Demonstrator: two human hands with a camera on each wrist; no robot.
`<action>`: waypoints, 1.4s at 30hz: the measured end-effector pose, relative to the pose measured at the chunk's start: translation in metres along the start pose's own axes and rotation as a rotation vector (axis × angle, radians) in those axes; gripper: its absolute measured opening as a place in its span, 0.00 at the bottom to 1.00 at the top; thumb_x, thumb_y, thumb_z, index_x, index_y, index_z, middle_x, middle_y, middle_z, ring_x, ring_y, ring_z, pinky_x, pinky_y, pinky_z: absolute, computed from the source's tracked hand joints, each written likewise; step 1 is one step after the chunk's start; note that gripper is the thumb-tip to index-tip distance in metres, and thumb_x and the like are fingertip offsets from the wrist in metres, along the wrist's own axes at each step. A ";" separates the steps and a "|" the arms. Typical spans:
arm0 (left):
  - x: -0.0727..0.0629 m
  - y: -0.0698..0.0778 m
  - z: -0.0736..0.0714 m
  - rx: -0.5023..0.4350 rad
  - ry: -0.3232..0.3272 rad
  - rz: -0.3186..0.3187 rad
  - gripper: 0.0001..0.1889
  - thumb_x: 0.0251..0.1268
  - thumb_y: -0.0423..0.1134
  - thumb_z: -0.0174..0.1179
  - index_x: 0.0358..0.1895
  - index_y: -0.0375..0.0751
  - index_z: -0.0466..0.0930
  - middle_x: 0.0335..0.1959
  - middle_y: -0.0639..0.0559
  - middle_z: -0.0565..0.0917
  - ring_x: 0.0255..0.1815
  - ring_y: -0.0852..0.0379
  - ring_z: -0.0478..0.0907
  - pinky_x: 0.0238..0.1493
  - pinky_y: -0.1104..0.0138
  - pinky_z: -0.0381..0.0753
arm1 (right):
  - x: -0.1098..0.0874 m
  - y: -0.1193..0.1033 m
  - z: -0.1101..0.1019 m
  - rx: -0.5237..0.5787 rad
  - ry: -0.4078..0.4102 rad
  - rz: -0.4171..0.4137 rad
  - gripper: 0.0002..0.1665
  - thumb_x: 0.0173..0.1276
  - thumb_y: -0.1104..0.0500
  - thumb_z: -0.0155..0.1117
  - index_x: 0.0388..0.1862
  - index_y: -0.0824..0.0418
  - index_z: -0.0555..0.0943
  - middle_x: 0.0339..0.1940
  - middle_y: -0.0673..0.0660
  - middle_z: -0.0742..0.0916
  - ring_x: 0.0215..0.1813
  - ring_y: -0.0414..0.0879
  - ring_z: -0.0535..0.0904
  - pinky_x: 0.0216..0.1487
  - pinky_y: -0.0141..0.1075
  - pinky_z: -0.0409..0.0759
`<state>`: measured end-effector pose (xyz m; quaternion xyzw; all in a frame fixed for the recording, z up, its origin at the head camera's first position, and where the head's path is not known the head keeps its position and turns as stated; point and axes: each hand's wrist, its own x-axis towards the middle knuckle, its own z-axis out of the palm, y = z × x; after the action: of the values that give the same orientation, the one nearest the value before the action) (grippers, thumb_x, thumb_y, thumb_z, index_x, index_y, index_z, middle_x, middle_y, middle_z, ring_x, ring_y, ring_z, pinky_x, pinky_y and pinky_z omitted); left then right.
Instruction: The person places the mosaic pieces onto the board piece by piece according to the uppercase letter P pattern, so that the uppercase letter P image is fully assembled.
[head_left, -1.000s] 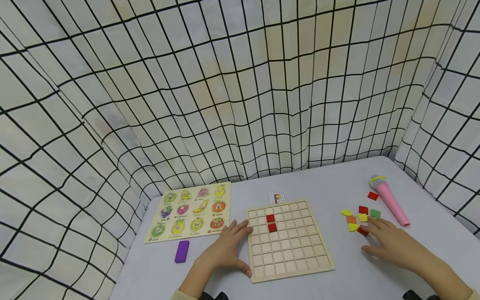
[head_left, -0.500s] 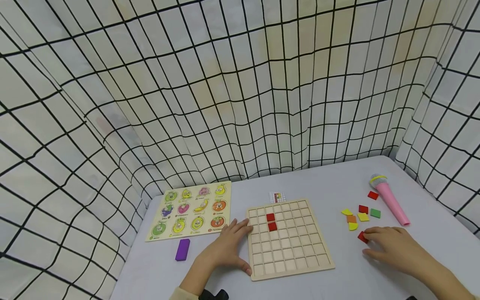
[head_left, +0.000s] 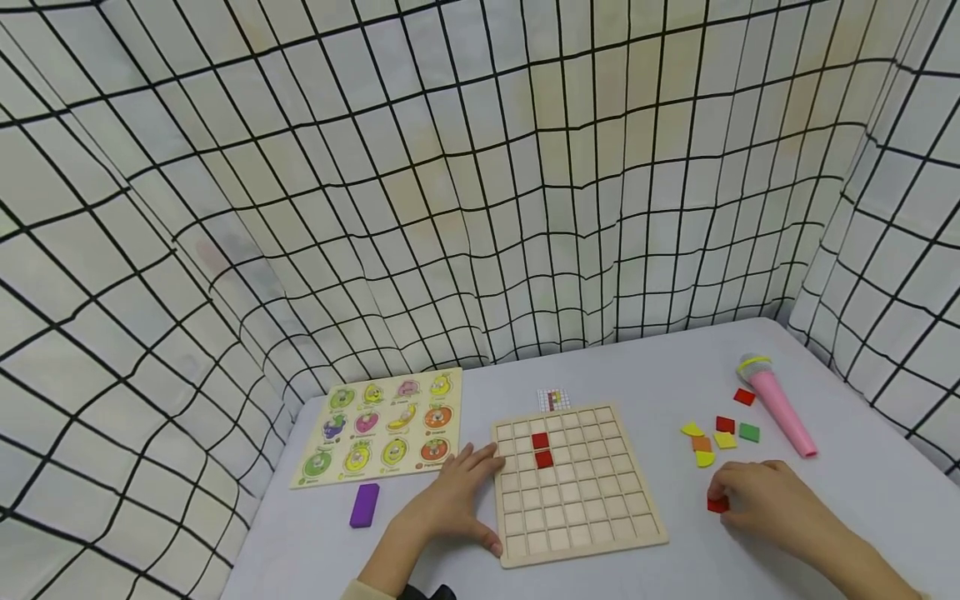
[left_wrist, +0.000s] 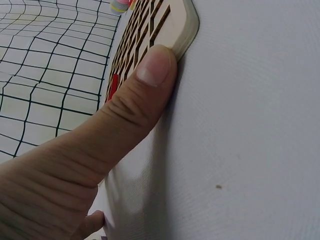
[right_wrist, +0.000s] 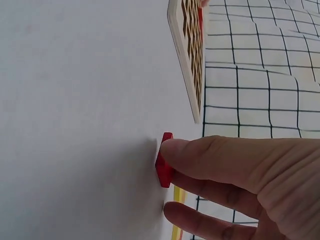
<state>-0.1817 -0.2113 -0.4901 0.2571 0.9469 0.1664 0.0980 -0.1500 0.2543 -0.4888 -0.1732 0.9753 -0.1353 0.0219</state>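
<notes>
Pinched red tile (right_wrist: 163, 172), white tabletop (head_left: 637, 375) — checked curtain (head_left: 495, 217), probably.

it's a curtained booth (head_left: 127, 275) (grid-patterned cloth (head_left: 510, 258) behind and beside a table (head_left: 652, 383)).

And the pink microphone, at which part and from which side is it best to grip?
Probably around the middle of its handle, from above and from the person's right. The handle is long and slim, lying slantwise with its end toward the person. The green tile and a red tile lie on its left, so coming from the right seems less likely to disturb them.
</notes>
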 end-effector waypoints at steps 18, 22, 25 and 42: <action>-0.003 0.000 0.001 0.012 -0.002 -0.003 0.65 0.27 0.68 0.82 0.78 0.49 0.66 0.84 0.46 0.59 0.83 0.30 0.50 0.80 0.33 0.49 | 0.007 -0.025 0.002 0.332 0.278 -0.280 0.24 0.56 0.72 0.77 0.40 0.46 0.81 0.37 0.38 0.84 0.37 0.32 0.80 0.38 0.27 0.84; -0.003 0.000 0.001 0.010 -0.001 -0.001 0.64 0.27 0.69 0.82 0.77 0.50 0.66 0.84 0.46 0.59 0.83 0.30 0.50 0.80 0.33 0.49 | 0.010 -0.035 -0.003 0.379 0.418 -0.260 0.26 0.56 0.72 0.78 0.43 0.45 0.81 0.38 0.36 0.87 0.39 0.29 0.83 0.41 0.21 0.82; -0.003 -0.001 0.002 0.010 0.003 0.001 0.64 0.27 0.69 0.82 0.77 0.50 0.66 0.84 0.47 0.59 0.83 0.30 0.50 0.80 0.34 0.50 | 0.011 -0.041 -0.011 0.400 0.429 -0.190 0.23 0.58 0.68 0.79 0.42 0.44 0.81 0.37 0.34 0.87 0.38 0.29 0.84 0.41 0.22 0.82; -0.001 -0.002 0.003 -0.002 0.013 -0.011 0.65 0.27 0.70 0.82 0.78 0.52 0.66 0.84 0.49 0.59 0.84 0.32 0.49 0.81 0.35 0.48 | 0.069 -0.091 -0.026 0.473 0.314 -0.139 0.11 0.64 0.62 0.77 0.39 0.49 0.84 0.33 0.38 0.88 0.35 0.34 0.80 0.37 0.28 0.82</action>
<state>-0.1811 -0.2132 -0.4934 0.2507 0.9488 0.1683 0.0932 -0.1870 0.1555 -0.4387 -0.2065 0.8939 -0.3854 -0.0990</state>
